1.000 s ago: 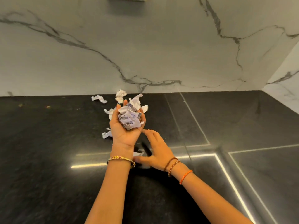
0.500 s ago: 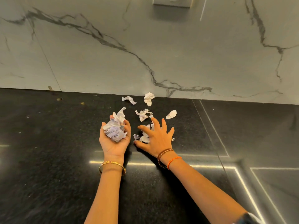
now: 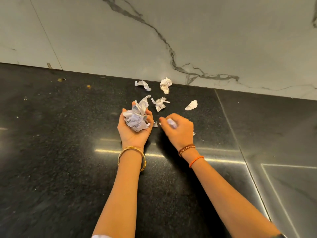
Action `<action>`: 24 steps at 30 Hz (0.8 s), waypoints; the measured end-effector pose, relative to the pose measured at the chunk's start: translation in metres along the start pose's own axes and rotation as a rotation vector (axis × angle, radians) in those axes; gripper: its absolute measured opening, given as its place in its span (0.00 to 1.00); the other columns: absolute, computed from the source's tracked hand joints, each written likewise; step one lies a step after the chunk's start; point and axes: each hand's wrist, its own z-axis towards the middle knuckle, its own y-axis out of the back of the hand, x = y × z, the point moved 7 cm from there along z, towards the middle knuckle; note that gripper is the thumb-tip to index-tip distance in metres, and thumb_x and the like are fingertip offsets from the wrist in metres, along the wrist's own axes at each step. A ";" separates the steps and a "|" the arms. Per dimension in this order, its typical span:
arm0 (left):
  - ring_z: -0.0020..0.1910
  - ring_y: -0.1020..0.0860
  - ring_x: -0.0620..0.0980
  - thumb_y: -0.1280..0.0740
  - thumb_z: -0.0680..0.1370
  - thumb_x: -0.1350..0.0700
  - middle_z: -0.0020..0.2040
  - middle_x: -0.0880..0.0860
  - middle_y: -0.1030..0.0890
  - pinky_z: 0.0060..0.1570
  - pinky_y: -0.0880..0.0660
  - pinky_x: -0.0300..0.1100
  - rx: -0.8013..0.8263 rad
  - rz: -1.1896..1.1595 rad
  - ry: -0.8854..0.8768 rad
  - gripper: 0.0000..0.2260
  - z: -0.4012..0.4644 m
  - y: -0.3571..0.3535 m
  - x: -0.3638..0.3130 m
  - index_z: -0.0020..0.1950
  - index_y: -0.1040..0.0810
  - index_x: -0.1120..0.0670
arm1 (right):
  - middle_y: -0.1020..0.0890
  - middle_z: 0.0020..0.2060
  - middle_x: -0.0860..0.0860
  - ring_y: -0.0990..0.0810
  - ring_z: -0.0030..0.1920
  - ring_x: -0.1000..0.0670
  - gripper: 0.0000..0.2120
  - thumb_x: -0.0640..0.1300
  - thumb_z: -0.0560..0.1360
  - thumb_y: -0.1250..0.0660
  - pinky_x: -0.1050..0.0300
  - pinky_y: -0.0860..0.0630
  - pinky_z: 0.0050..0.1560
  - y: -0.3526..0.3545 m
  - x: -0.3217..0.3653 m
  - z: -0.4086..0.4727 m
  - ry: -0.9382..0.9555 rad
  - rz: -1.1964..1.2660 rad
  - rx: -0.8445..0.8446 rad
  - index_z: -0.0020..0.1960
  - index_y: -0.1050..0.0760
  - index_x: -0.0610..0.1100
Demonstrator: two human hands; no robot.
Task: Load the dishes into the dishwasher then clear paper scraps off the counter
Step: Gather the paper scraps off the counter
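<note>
Grey-veined marble wall (image 3: 188, 31) is rising behind a black speckled counter (image 3: 51, 152), which is catching streaks of reflected light along its near half and showing thin seam lines toward the right.

Over the middle of that counter, the person's left hand (image 3: 135, 129) is lying palm up with its fingers curling loosely around a wad of crumpled paper (image 3: 136, 117), the printed scraps bulging above the fingertips. A gold bangle (image 3: 132, 156) is sitting on that wrist. Just beside it, the right hand (image 3: 178, 128) is hovering knuckles up with its fingers clenching around a small scrap (image 3: 171, 122), only a pale corner showing between thumb and forefinger; the hand is slightly blurred. Brown and orange thread bracelets (image 3: 190, 154) are circling the right wrist.

Loose scraps are lying on the counter beyond the hands: a torn piece (image 3: 159, 103) just past the wad, a crumpled ball (image 3: 165, 85) and a curled strip (image 3: 143, 85) close to the wall, and a small folded bit (image 3: 191, 105) off to the right. A tiny fragment (image 3: 155, 124) is resting between the two hands.
</note>
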 end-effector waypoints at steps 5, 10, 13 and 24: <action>0.39 0.18 0.51 0.44 0.78 0.47 0.45 0.54 0.18 0.44 0.22 0.42 -0.042 0.179 -0.005 0.15 -0.001 0.000 0.004 0.51 0.23 0.54 | 0.22 0.34 0.60 0.24 0.33 0.62 0.07 0.43 0.72 0.32 0.66 0.26 0.37 0.010 0.046 0.010 -0.004 0.456 -0.093 0.47 0.26 0.53; 0.35 0.17 0.50 0.44 0.79 0.48 0.36 0.55 0.17 0.37 0.19 0.41 0.023 0.254 0.036 0.24 -0.010 -0.010 0.017 0.35 0.16 0.57 | 0.23 0.41 0.55 0.23 0.44 0.54 0.14 0.53 0.72 0.37 0.59 0.28 0.46 -0.010 0.066 0.013 0.060 0.172 0.047 0.46 0.19 0.44; 0.39 0.17 0.49 0.44 0.79 0.48 0.39 0.54 0.17 0.44 0.21 0.41 0.040 0.278 0.020 0.20 -0.010 -0.010 0.017 0.42 0.16 0.56 | 0.24 0.44 0.54 0.30 0.47 0.55 0.26 0.64 0.70 0.47 0.61 0.40 0.46 -0.020 0.061 0.010 0.095 -0.076 0.090 0.49 0.20 0.48; 0.45 0.18 0.49 0.47 0.80 0.47 0.43 0.53 0.16 0.54 0.26 0.44 0.001 0.419 -0.012 0.17 -0.010 -0.007 0.020 0.51 0.22 0.54 | 0.31 0.65 0.55 0.39 0.70 0.54 0.35 0.57 0.68 0.63 0.49 0.58 0.62 -0.038 0.053 -0.003 0.187 -0.418 0.265 0.70 0.36 0.51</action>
